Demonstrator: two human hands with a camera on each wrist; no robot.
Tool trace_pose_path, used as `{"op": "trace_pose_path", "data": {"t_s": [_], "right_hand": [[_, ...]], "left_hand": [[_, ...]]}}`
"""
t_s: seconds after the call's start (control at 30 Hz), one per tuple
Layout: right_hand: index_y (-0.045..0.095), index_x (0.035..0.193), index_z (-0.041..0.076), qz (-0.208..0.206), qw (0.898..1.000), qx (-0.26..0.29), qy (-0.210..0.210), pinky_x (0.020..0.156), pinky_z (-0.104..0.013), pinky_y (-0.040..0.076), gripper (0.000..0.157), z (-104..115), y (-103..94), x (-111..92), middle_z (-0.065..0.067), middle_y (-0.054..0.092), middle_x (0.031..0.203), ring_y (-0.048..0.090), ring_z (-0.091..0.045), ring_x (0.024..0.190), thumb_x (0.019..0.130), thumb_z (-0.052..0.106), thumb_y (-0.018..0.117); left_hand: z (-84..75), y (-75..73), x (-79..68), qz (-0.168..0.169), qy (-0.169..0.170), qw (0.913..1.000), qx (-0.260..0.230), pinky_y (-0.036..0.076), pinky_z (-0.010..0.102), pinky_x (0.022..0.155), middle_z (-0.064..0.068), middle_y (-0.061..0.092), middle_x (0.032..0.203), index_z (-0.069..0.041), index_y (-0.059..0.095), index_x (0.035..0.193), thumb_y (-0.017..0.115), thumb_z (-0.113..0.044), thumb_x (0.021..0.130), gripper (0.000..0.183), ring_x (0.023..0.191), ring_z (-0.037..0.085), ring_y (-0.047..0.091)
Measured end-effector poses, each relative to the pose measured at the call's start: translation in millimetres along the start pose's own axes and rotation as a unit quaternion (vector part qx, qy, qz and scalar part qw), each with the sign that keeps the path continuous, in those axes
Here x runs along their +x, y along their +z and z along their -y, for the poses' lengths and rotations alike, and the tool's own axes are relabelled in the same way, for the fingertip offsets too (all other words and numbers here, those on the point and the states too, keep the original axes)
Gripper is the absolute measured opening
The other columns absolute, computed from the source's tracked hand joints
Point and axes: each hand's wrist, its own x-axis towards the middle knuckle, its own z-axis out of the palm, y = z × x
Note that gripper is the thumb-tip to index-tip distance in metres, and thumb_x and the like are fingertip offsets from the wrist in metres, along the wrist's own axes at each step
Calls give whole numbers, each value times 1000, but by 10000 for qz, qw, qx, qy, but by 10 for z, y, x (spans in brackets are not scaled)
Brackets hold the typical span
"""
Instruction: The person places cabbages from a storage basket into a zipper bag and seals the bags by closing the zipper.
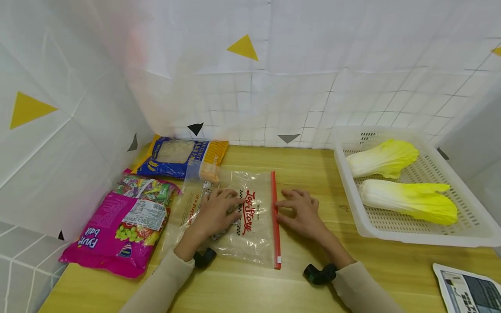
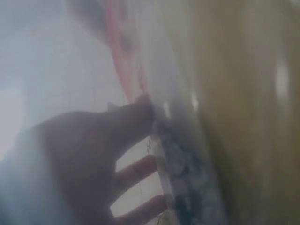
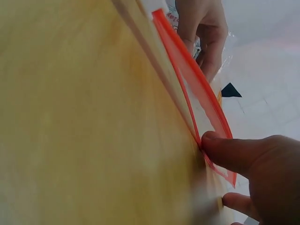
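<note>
A clear zip bag (image 1: 254, 243) with red "Toy Story" lettering lies flat on the wooden table. Its red zip strip (image 1: 276, 243) runs along the right side, with a white slider (image 1: 279, 260) at the near end. My left hand (image 1: 217, 211) rests on the bag's printed middle, fingers loosely spread. At the strip, my right hand (image 1: 300, 214) touches the edge with its thumb and fingertips. Two red lips of the strip (image 3: 197, 70) stand apart in the right wrist view, the thumb (image 3: 225, 150) against the lower one. The left wrist view is hazy.
On the left lie a pink candy bag (image 1: 113, 234) and a blue-and-yellow food packet (image 1: 176, 156), close beside the zip bag. A white basket (image 1: 352, 208) on the right holds two Chinese cabbages (image 1: 407, 200). A printed pouch (image 1: 469, 291) lies at the lower right.
</note>
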Motion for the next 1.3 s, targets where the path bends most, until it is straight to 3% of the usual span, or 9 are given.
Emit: {"op": "trace_pose_path", "data": {"t_s": [0.33, 0.53, 0.7, 1.03, 1.17, 1.3], "right_hand": [[71, 130, 11, 24, 9999, -102, -129, 103, -62, 19, 49, 33, 65, -13, -22, 48, 153, 31, -45, 144, 84, 22, 82], [73, 125, 12, 33, 9998, -149, -122, 101, -62, 20, 42, 51, 61, -16, -22, 48, 153, 32, -45, 143, 85, 25, 80], [73, 127, 13, 26, 10000, -52, -66, 102, -63, 19, 44, 56, 56, -21, -22, 48, 154, 31, -45, 144, 88, 31, 78], [71, 130, 17, 192, 9996, -142, -180, 103, -65, 17, 47, 50, 44, -34, -23, 43, 157, 27, -48, 146, 87, 35, 77], [70, 131, 16, 309, 9989, -266, -227, 105, -65, 16, 51, 46, 36, -41, -23, 41, 158, 25, -48, 147, 85, 36, 78], [64, 138, 13, 261, 9990, -304, -221, 105, -65, 17, 57, 40, 47, -34, -23, 41, 157, 26, -47, 147, 86, 33, 76]], "left_hand": [[-4, 26, 3, 35, 36, 10000, 27, 36, 59, 95, 0, 60, 139, -31, 62, 140, 73, -42, 93, 50, 132, 35, 46], [-1, 26, 3, 87, 38, 9999, -77, 34, 57, 94, 2, 58, 141, -31, 63, 139, 73, -44, 92, 50, 132, 35, 44], [0, 47, 18, -42, -48, 9999, -146, 34, 58, 95, 0, 61, 133, -32, 72, 127, 76, -46, 89, 41, 128, 33, 46], [-4, 80, 29, -683, -339, 9959, -476, 40, 54, 91, -6, 67, 104, -31, 81, 87, 81, -33, 87, 2, 109, 26, 55], [-2, 71, 57, -919, -405, 9921, -755, 39, 51, 89, -6, 72, 103, -29, 80, 87, 81, -30, 87, 2, 107, 25, 58], [-21, -3, 83, -1463, -126, 9818, -1207, 40, 53, 93, -3, 76, 108, -24, 79, 93, 80, -23, 88, 5, 106, 25, 61]]}}
